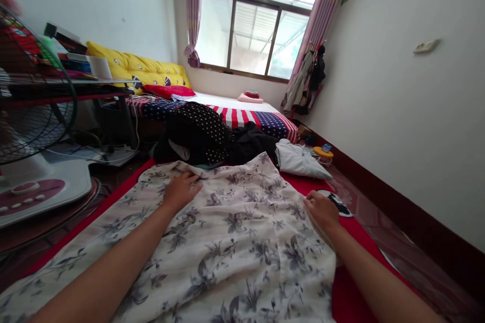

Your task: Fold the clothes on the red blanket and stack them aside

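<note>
Lying across the lower and middle frame, the floral cloth (235,242) covers much of a red mat (356,282), rippled through its centre. The left hand (181,193) rests palm down near the cloth's far edge, left of centre, fingers loosely spread and apparently gripping nothing. The right hand (322,209), right of centre, has its fingers curled at the cloth's side edge and seems to pinch it.

A pull from the right hand alone could drag the cloth askew and deepen the ripples, since the left hand only presses. The far edge peaks at mid-frame close to the dark clothes (200,131) and the white bundle (302,159); a forward push could bunch it against them. The thin fabric looks likely to crease under a heavy palm.

At left, the fan (41,186) stands just beyond the mat, so a wide sweep of the left arm might knock its base. At right, a strip of mat and then tiled floor (401,234) separates the cloth from the wall (409,111), giving the right hand some sideways room. Ahead, the clothes limit reach; upward, nothing visible hangs over the hands.
</note>
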`<state>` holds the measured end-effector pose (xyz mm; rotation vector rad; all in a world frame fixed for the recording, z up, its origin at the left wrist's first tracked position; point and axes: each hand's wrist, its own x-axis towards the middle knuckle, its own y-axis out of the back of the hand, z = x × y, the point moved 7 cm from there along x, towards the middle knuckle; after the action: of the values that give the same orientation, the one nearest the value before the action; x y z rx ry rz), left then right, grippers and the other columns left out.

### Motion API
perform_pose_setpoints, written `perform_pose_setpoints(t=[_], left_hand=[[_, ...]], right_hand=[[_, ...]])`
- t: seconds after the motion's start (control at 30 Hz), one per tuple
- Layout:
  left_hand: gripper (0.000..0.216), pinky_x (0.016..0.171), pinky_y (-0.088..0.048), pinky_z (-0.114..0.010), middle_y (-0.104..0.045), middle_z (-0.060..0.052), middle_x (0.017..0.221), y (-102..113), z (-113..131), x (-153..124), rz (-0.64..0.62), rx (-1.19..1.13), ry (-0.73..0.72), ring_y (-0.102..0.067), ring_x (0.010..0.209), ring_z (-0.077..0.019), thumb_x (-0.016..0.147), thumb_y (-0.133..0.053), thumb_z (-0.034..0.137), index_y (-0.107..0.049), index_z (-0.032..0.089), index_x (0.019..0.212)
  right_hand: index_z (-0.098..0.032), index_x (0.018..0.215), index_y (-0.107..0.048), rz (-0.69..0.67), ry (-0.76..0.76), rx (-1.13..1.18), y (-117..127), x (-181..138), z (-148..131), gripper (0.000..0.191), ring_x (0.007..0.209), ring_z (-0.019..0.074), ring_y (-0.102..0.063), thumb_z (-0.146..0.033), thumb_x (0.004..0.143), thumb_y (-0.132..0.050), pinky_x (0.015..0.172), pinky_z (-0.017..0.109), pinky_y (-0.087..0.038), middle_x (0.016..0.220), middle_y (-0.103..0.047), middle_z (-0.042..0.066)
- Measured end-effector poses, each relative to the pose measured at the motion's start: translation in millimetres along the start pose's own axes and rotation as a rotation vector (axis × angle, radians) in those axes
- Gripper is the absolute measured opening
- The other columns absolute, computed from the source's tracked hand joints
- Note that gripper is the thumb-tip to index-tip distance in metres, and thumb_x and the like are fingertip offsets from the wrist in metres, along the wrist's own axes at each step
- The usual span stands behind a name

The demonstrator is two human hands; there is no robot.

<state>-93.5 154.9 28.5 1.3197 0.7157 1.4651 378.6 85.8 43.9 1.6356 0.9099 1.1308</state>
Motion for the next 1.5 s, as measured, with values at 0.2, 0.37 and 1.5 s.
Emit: perform_pose_setpoints(t=[0.2, 0.37, 1.5], left_hand=[[0.056, 0.103, -0.038, -0.041, -0.053, -0.013, 0.135, -2.9, 21.1, 3.9, -0.125, 0.032, -0.096, -0.05, 0.123, -0.0296, 0.087, -0.044, 0.051, -0.057, 0.019, 0.131], [0.057, 0.104, -0.036, -0.04, -0.052, -0.012, 0.136, -12.0, 42.6, 7.5, -0.149, 0.029, -0.18, -0.05, 0.122, -0.0296, 0.088, -0.043, 0.053, -0.055, 0.019, 0.133], [0.054, 0.107, -0.016, -0.062, -0.033, -0.006, 0.153, -23.3, 43.6, -2.9, -0.279, 0.129, -0.16, -0.024, 0.141, -0.0354, 0.089, -0.039, 0.047, -0.038, 0.04, 0.142]], right_hand=[[-0.021, 0.087, -0.067, 0.064, -0.085, -0.049, 7.9, 4.5, 45.2, 0.02, 0.078, 0.0233, -0.064, -0.031, 0.084, -0.05, 0.062, 0.029, -0.038, 0.082, -0.068, 0.008], [-0.02, 0.084, -0.07, -0.008, -0.119, -0.144, 9.1, 7.1, 54.2, 0.02, 0.075, 0.0252, -0.065, -0.025, 0.081, -0.05, 0.062, 0.033, -0.042, 0.08, -0.068, 0.011], [-0.018, 0.127, -0.056, -0.085, 0.554, 0.336, -31.8, -24.9, -202.3, 0.04, 0.128, 0.0218, -0.045, -0.036, 0.092, -0.049, 0.11, 0.041, -0.026, 0.136, -0.054, 0.009]])
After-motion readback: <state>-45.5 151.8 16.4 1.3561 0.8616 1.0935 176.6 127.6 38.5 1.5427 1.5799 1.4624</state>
